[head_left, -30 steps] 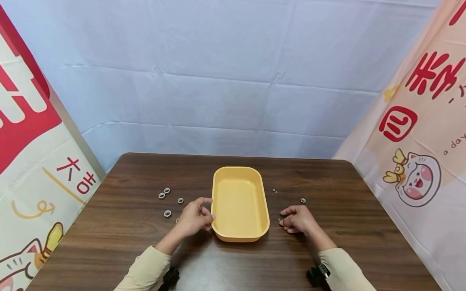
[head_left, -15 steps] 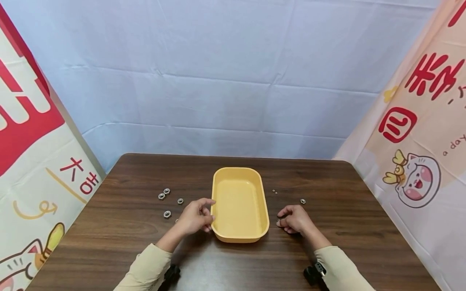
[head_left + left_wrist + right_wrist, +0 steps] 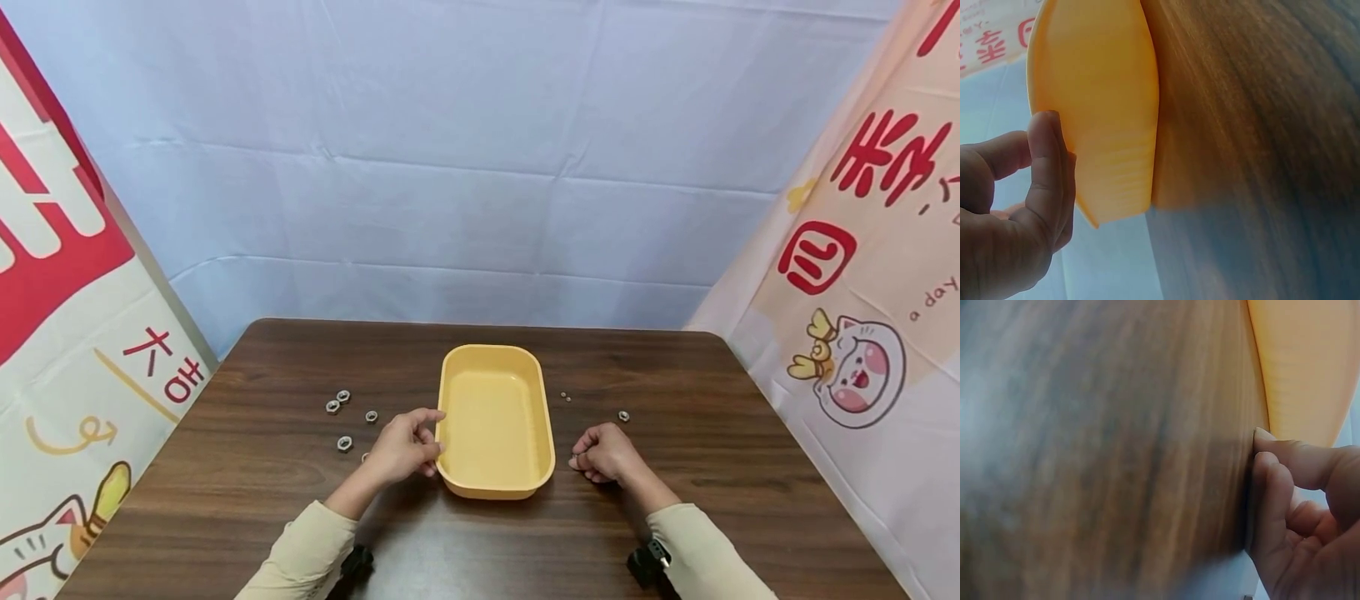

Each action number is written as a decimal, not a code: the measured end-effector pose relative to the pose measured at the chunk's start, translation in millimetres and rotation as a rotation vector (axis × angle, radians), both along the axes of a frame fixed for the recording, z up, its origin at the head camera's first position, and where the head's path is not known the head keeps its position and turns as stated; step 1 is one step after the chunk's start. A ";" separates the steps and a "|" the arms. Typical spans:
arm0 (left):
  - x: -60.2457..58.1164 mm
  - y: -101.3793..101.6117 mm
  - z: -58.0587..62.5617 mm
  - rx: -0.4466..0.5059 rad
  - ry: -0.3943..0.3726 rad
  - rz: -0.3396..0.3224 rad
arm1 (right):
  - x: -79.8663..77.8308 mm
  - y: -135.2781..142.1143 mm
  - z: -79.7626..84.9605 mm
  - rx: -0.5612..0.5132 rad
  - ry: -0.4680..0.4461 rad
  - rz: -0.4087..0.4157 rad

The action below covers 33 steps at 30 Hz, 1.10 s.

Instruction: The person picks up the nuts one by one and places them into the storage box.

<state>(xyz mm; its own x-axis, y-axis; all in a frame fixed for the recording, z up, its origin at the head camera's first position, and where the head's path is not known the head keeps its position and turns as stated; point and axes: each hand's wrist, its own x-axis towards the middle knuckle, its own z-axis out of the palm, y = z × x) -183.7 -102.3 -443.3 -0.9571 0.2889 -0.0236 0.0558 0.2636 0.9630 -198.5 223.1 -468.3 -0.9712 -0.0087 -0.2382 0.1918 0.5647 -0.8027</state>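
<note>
In the head view a yellow plastic tray [image 3: 495,486] stands near the middle of the table. My left hand [image 3: 406,446] holds its left rim, index finger and thumb at the edge. The left wrist view shows curled fingers [image 3: 1044,156] against the tray's outer wall [image 3: 1107,106]. To the right of the tray, my right hand [image 3: 606,452] pinches a tiny nut [image 3: 575,456] low over the tabletop, mostly hidden by the fingertips. In the right wrist view, thumb and index fingertip [image 3: 1264,459] are close together right at the wood.
Several hex nuts [image 3: 345,444] lie left of the tray, one partly behind the left hand. A medium nut [image 3: 624,416] sits just beyond the right hand. Two tiny nuts [image 3: 566,397] are near the tray's right side. Cloth backdrops [image 3: 480,208] surround the dark wooden table [image 3: 300,500].
The right hand has shifted slightly left, and its index finger and thumb have closed together on the tiny nut. The left hand has stayed at the tray's rim.
</note>
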 end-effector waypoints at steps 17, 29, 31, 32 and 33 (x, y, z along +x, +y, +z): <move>-0.1 0.1 0.3 -0.019 -0.011 0.032 | 4.4 2.5 4.8 0.078 0.078 0.074; -1.5 0.4 -1.4 0.009 -0.023 0.028 | 4.6 23.3 8.7 -0.427 -0.006 0.095; -1.8 0.6 -1.7 0.017 -0.028 0.025 | 5.7 23.4 8.9 -0.458 -0.013 0.067; -1.9 0.6 -1.8 0.022 -0.030 0.023 | 6.4 23.0 9.0 -0.471 -0.018 0.048; -1.9 0.6 -2.0 0.026 -0.033 0.020 | 6.9 22.6 8.9 -0.484 -0.024 0.027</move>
<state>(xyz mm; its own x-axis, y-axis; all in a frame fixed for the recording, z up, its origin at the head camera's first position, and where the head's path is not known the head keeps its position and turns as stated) -185.6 -101.7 -445.3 -0.9616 0.2701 -0.0477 0.0192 0.2396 0.9707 -191.7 245.7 -459.4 -0.9635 -0.1489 -0.2226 0.2036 0.1330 -0.9700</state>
